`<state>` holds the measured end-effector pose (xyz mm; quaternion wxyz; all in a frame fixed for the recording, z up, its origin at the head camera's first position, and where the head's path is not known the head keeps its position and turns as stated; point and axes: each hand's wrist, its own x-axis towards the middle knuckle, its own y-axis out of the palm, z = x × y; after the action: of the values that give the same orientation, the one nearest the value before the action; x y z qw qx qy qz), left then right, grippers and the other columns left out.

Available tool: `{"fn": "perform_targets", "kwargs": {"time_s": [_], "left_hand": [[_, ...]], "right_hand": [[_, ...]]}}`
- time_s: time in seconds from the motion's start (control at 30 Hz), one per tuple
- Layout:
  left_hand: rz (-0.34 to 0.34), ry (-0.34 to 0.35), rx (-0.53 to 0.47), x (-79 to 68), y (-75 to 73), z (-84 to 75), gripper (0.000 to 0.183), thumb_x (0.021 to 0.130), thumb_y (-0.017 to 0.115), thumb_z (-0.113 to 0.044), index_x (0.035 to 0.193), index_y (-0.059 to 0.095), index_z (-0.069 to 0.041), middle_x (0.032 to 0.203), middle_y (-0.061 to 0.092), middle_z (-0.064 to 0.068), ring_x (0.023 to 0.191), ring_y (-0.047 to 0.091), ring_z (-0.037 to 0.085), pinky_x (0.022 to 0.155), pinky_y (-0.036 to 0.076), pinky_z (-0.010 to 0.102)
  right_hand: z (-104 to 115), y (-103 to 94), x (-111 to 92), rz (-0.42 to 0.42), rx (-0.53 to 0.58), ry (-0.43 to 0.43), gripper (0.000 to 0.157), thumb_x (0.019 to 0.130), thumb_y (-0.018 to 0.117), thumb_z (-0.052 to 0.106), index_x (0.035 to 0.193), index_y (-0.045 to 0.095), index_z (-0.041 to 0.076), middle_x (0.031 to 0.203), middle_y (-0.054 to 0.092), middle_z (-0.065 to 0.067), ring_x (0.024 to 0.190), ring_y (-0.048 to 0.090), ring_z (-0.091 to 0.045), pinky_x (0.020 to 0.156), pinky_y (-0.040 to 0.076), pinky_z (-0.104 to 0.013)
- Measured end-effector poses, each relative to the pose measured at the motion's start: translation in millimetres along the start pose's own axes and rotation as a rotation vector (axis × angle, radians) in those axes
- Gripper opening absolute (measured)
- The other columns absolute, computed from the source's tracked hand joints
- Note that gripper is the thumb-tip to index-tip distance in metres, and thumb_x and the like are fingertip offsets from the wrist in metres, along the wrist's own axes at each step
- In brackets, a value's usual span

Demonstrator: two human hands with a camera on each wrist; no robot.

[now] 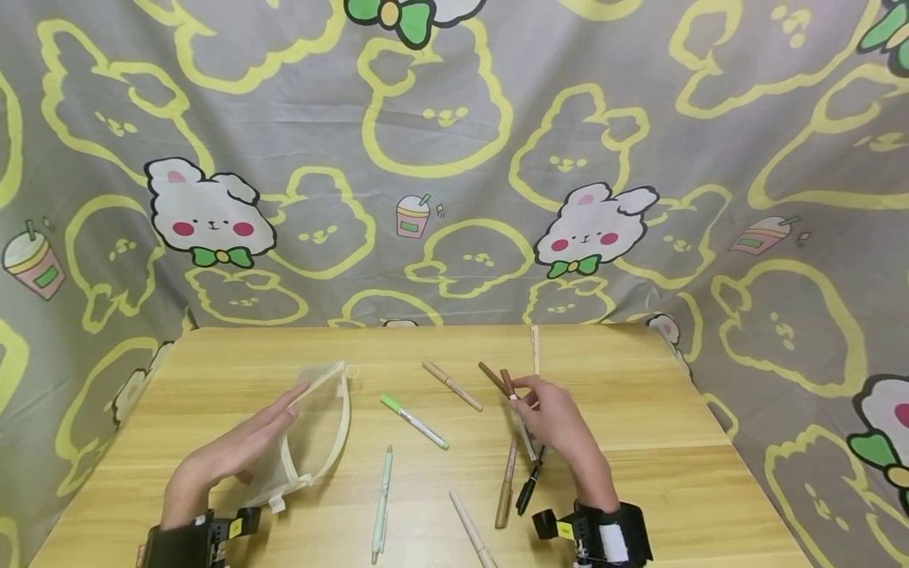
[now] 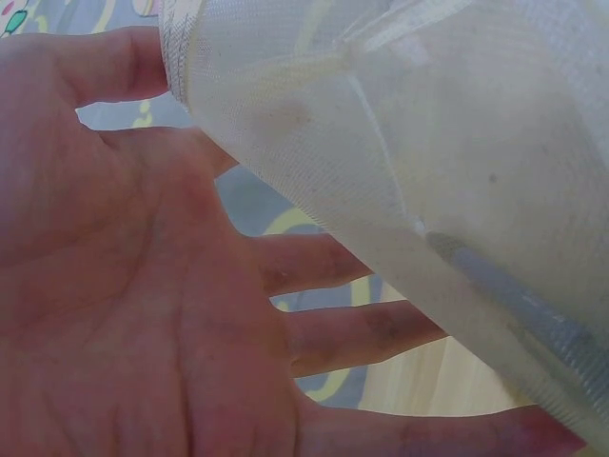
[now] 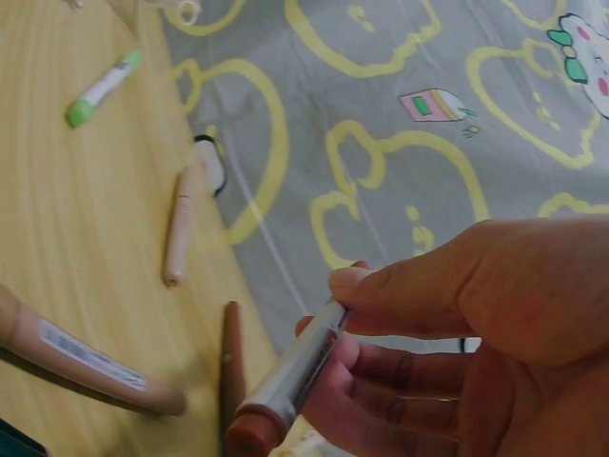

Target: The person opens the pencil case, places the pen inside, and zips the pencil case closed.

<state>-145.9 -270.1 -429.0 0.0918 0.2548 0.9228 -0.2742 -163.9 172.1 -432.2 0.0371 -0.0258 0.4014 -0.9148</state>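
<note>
My left hand (image 1: 237,450) is at the left, fingers straight and spread against a translucent white mesh pouch (image 1: 316,426). In the left wrist view the pouch (image 2: 285,124) lies in front of the fingers, and a grey pen-like shape (image 2: 514,295) shows through the mesh. My right hand (image 1: 557,410), at the right of the table, pinches a marker (image 3: 300,367) between thumb and fingers. That marker has a grey barrel and a brown end. Just left of it lies a brown pen (image 1: 491,377), while a black pen (image 1: 529,489) and a gold-brown pen (image 1: 506,485) lie nearer me.
Between the hands lie a green-and-white marker (image 1: 415,422), a tan pen (image 1: 452,386), a mint pen (image 1: 381,505) and a beige pen (image 1: 472,528). Toward the back edge is a pale pen (image 1: 535,351). A patterned grey curtain (image 1: 454,189) borders the wooden table (image 1: 611,505).
</note>
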Motion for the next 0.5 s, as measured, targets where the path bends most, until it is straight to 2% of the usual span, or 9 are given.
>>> {"fn": "perform_targets", "kwargs": {"time_s": [0.13,0.27,0.37,0.5], "left_hand": [[0.005,-0.024,-0.021,-1.9,0.5,0.0,0.06,0.109,0.023,-0.043,0.16,-0.001,-0.025,0.161,-0.016,0.022,0.131,-0.006,0.068,0.05,0.052,0.07],[0.005,-0.034,-0.022,-2.0,0.4,-1.0,0.06,0.108,0.024,-0.044,0.16,-0.001,-0.025,0.161,-0.016,0.021,0.131,-0.006,0.068,0.05,0.053,0.069],[0.003,-0.045,-0.019,-1.5,0.2,-2.0,0.061,0.108,0.024,-0.045,0.16,-0.001,-0.025,0.161,-0.016,0.021,0.131,-0.005,0.068,0.05,0.053,0.068],[0.007,-0.062,-0.022,-0.3,0.2,-2.9,0.062,0.108,0.024,-0.046,0.16,-0.001,-0.024,0.161,-0.016,0.021,0.13,-0.004,0.069,0.051,0.054,0.068]], "right_hand": [[1,9.1,2,-0.039,-0.005,-0.007,0.032,0.091,0.068,0.007,0.122,0.067,0.0,0.079,0.067,-0.007,0.069,0.065,-0.019,0.047,0.056,-0.027],[3,15.0,2,-0.041,0.001,-0.011,0.031,0.089,0.067,0.005,0.119,0.068,-0.001,0.083,0.068,-0.007,0.078,0.066,-0.021,0.055,0.058,-0.029],[4,18.3,2,-0.022,0.015,-0.015,0.035,0.086,0.066,0.0,0.121,0.068,-0.002,0.086,0.069,-0.007,0.078,0.065,-0.02,0.059,0.058,-0.029],[5,21.6,2,-0.015,0.017,-0.017,0.036,0.084,0.068,-0.002,0.119,0.069,-0.002,0.085,0.069,-0.007,0.075,0.063,-0.017,0.057,0.056,-0.029]]}}
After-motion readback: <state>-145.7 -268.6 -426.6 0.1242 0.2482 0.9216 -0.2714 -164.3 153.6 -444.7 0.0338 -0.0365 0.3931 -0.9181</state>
